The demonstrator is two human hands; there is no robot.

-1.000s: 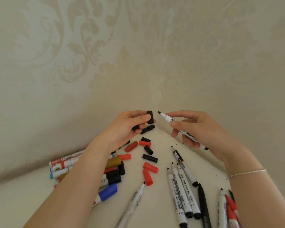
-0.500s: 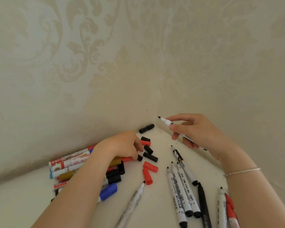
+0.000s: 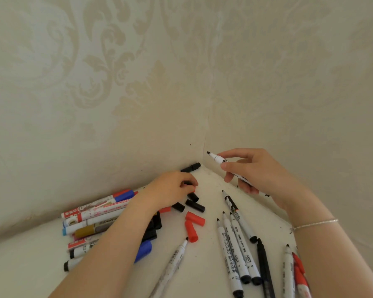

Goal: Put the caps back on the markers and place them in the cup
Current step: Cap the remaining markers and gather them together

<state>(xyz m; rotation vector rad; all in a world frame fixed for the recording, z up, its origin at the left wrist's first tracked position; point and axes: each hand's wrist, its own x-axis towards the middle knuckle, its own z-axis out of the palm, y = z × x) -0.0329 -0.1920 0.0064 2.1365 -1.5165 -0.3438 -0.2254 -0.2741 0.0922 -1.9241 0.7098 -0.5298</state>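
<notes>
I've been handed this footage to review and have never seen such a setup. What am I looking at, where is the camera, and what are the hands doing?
There is no machine here: a person works with bare hands, and the single picture comes from a wide-angle camera worn on their head, looking forward and down into a corner of a pale surface against patterned walls. The right hand holds an uncapped white marker, black tip pointing left. The left hand reaches down among loose caps; its fingers curl at a small red cap, though whether it is gripped is unclear. Nearby lie black caps, red caps, uncapped markers and a pile of capped markers. No cup is visible.
</notes>
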